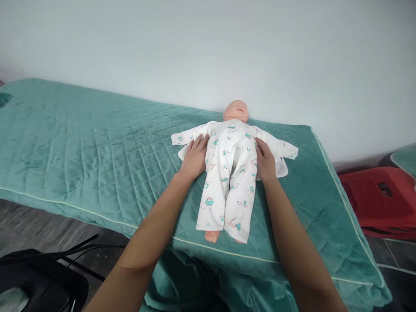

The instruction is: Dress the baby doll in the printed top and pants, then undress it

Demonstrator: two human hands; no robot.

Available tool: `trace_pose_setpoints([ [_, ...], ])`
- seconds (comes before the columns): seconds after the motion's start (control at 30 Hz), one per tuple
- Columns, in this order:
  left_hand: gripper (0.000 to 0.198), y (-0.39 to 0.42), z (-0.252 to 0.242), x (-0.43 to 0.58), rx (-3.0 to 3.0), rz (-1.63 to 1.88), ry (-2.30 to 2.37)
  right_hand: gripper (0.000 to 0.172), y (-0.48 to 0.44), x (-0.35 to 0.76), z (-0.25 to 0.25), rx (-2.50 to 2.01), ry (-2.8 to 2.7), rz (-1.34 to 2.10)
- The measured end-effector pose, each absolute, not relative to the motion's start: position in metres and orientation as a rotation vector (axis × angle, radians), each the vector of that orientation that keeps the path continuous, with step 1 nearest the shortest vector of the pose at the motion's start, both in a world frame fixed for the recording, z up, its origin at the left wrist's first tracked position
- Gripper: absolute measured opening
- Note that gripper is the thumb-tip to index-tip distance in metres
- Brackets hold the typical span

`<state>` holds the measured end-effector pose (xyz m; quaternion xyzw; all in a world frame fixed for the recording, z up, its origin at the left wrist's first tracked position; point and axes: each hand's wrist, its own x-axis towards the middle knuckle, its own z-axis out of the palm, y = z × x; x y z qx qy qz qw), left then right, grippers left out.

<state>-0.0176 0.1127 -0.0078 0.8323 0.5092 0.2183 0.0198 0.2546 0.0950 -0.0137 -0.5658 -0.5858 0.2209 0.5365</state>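
At frame centre the left hand [195, 157] and right hand [265, 161] are resting open, gripping nothing, against the doll [236, 111], risking bunching its loose romper [227, 182] if either palm slides.

You've got a matt quilted teal cloth bedcover [81, 143], a soft white printed cloth romper [227, 182], and a smooth, faintly shiny peach plastic doll [235, 110].

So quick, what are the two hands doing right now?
Left hand: open, lying flat against the doll, on its clothed side.
Right hand: open, flat against its other side.
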Motion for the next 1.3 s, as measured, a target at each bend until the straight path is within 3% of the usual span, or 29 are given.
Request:
trace_pose_setpoints([
  [0.13,0.046,0.052,-0.009,-0.026,2.597,0.557,1.596,0.044,0.040,0.252,-0.024,-1.497,-1.430,0.437],
  [0.3,0.045,0.017,-0.005,-0.031,2.744,0.475,1.412,0.035,-0.006,0.247,-0.028,-1.588,-1.856,0.140],
  [0.47,0.049,0.026,-0.007,-0.029,2.822,0.405,1.199,0.040,-0.013,0.243,-0.025,-1.552,-2.022,0.057],
  [0.77,0.041,0.064,-0.005,-0.012,2.821,0.525,1.006,0.032,-0.008,0.245,-0.026,-1.493,-2.118,-0.025],
  [1.07,0.037,0.089,-0.005,-0.003,2.643,0.546,1.059,0.025,0.010,0.233,-0.010,-1.667,-2.261,-0.215],
  [1.3,0.040,0.085,-0.004,-0.007,2.483,0.691,1.143,0.018,0.004,0.234,-0.010,-1.565,-2.139,0.050],
])
